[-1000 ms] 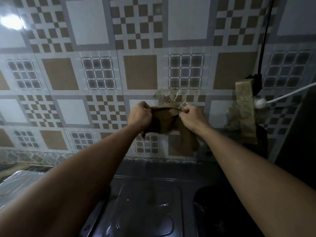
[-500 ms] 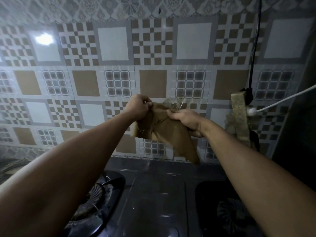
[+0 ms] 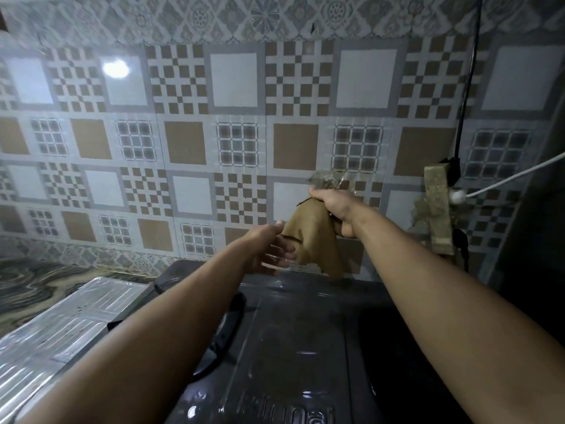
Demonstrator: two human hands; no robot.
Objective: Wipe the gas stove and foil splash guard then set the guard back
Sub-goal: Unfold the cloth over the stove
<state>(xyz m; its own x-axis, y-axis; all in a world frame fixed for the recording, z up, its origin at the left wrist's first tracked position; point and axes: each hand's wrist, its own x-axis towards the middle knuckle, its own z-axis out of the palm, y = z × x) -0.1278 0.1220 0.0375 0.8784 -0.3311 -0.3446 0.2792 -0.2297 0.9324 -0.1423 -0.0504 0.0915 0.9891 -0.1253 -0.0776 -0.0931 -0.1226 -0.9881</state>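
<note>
Head camera, looking forward and down: your right hand (image 3: 331,201), at about two o'clock from the centre of the view, is clenched around the top of a tan-brown, worn rag of soft cloth (image 3: 315,240). That rag hangs from your fist, its long axis running nearly straight down, and its lower tip reaches the back edge of the dark, glossy two-burner gas stove (image 3: 293,341). The stove fills the view from five to seven o'clock, directly beneath both forearms. Your left hand (image 3: 270,247), near the centre, is released, fingers spread and relaxed, just touching or almost touching the rag's left edge; you cannot tell which. So the cloth sits in your right hand alone, and the stove top lies below that grip, toward six o'clock. The cloth looks limp and thin, with ragged, frayed lower edges. The ribbed, silvery aluminium foil splash guard (image 3: 64,325) lies flat at eight o'clock, left of the stove on a marbled counter (image 3: 36,280), nearer your left arm. It shows dark specks on its shiny ridges. Behind everything stands a brown-and-grey patterned tiled wall (image 3: 183,148)
</note>
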